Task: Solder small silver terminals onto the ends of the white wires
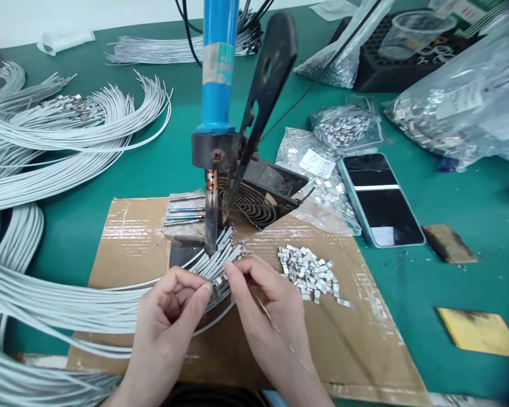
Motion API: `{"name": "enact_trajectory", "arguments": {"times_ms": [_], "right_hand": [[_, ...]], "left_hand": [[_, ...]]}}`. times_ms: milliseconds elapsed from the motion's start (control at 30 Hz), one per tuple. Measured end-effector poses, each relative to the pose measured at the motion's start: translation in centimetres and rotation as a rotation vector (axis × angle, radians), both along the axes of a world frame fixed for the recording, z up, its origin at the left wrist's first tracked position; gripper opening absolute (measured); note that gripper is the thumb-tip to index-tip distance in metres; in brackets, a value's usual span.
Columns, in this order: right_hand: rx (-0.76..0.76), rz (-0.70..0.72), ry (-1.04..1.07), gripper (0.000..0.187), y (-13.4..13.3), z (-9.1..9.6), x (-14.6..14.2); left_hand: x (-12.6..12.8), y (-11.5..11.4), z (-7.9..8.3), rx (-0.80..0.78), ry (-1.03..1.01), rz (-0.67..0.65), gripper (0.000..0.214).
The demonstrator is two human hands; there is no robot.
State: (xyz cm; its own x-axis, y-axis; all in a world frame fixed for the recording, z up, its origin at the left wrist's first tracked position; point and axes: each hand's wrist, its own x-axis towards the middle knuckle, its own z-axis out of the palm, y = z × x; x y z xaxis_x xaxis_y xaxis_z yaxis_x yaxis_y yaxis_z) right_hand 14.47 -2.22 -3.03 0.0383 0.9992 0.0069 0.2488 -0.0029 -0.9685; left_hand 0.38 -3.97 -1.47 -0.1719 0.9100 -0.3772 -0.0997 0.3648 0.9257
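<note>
My left hand (169, 316) is closed around a bundle of thin white wires (89, 308) that fans in from the left. My right hand (265, 302) pinches a small metal terminal against the wire ends (227, 257), and a thin wire, perhaps solder, runs across its back. Just above the fingers stands a blue-handled soldering iron (216, 85) fixed upright in a black stand, its tip (211, 226) pointing down at the wire ends. A pile of small silver terminals (309, 274) lies on the cardboard sheet (356, 339), right of my right hand.
More white wire bundles (59, 124) lie across the green table at left. A small black fan (261, 198) sits behind the iron. A phone (379, 198), bags of metal parts (449, 113), a black tray with a plastic cup (415, 28) and two sponge pieces (479, 330) lie at right.
</note>
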Motion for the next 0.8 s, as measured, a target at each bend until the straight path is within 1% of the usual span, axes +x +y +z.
{"name": "enact_trajectory", "arguments": {"times_ms": [133,233,300,500,600,800], "right_hand": [[-0.012,0.025,0.029,0.032,-0.2,0.1,-0.1],[-0.022,0.032,0.036,0.03,-0.3,0.1,-0.1],[-0.047,0.037,0.067,0.031,-0.2,0.1,-0.1],[-0.185,0.05,0.24,0.035,0.3,0.3,-0.1],[-0.236,0.049,0.285,0.035,0.4,0.5,-0.2],[-0.25,0.055,0.301,0.036,0.4,0.6,-0.2]], "left_hand": [[0.2,-0.3,0.1,-0.035,-0.077,0.009,0.028],[0.3,-0.3,0.3,-0.048,-0.072,0.016,0.031],[0.3,-0.3,0.5,-0.063,-0.06,0.016,0.033],[0.5,-0.5,1.0,-0.085,-0.038,0.034,0.037],[0.6,-0.6,1.1,-0.084,-0.04,0.041,0.037],[0.7,-0.6,1.1,-0.078,-0.041,0.053,0.037]]}}
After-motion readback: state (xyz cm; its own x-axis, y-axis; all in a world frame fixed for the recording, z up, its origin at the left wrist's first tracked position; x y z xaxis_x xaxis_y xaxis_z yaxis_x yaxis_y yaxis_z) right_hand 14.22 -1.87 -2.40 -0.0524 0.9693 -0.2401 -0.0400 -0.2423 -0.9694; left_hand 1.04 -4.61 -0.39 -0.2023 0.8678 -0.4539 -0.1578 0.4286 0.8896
